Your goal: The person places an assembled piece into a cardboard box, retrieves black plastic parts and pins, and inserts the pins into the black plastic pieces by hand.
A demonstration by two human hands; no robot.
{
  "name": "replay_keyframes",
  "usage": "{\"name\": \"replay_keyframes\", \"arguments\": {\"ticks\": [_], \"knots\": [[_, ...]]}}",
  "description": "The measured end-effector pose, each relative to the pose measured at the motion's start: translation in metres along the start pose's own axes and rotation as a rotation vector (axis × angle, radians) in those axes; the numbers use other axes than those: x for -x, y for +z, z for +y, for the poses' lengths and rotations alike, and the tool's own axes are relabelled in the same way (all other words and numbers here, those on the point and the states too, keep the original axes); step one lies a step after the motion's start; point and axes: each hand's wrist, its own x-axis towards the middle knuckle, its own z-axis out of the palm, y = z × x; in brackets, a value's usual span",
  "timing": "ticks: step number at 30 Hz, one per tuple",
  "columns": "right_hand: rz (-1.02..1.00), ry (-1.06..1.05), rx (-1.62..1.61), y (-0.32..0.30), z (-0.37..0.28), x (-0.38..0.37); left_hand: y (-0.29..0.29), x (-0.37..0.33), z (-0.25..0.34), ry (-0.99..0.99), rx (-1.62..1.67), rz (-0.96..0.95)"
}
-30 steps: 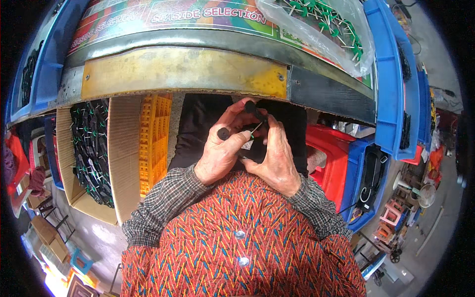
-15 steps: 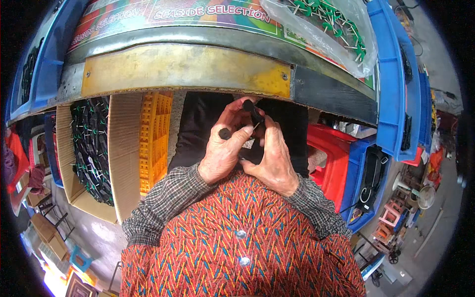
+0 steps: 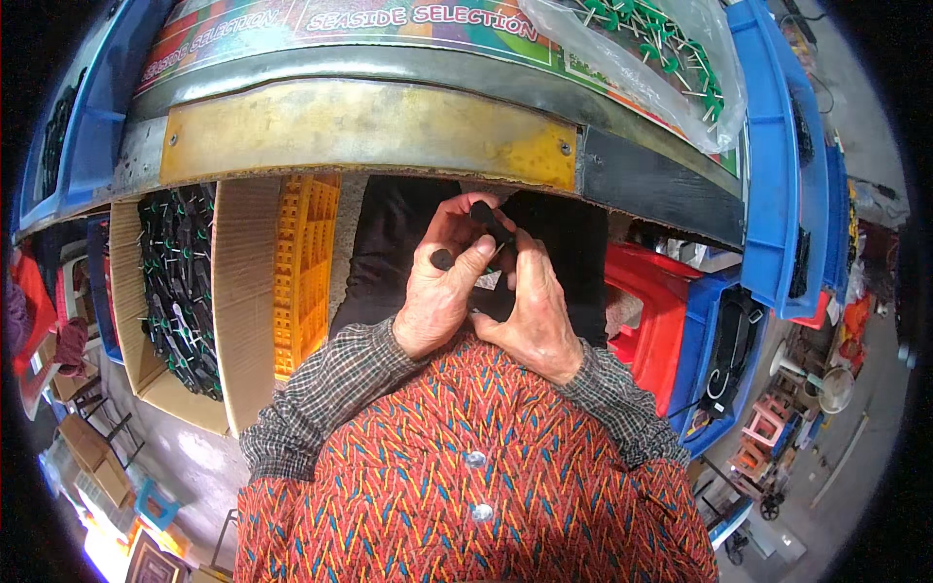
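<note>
In front of the dark trousers (image 3: 374,262), just below the workbench edge (image 3: 369,133), a black handle-like piece (image 3: 483,212) is being gripped between the bent fingers and thumb of the left hand (image 3: 432,296). A second black rounded end (image 3: 442,259) is being exposed beside the left thumb; whether both ends are being formed by one piece cannot be told. The right hand (image 3: 535,316) is being held close alongside, fingers bent and thumb spread apart from them; whether anything is being pinched by its fingertips cannot be told. A thin metal shaft (image 3: 501,248) is being partly hidden between the hands.

To the left, black pieces with green and metal parts (image 3: 180,291) are being held in an open cardboard carton (image 3: 248,301), beside which a yellow plastic crate (image 3: 301,282) is being kept. On the bench, green-headed metal pins (image 3: 671,60) are being contained by a clear plastic bag (image 3: 603,83).
</note>
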Motion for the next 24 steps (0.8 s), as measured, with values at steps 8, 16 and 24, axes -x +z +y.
{"name": "replay_keyframes", "arguments": {"ticks": [8,16,24], "knots": [[-0.006,0.018,-0.01,-0.001,-0.005,-0.001,-0.003,-0.001,-0.003,0.028,-0.002,-0.032],[0.061,-0.04,0.006,-0.012,-0.004,-0.003,-0.007,0.001,0.018,-0.057,-0.047,-0.216],[0.052,-0.037,0.022,-0.01,-0.004,-0.004,0.003,-0.001,0.019,-0.031,0.076,-0.132]]}}
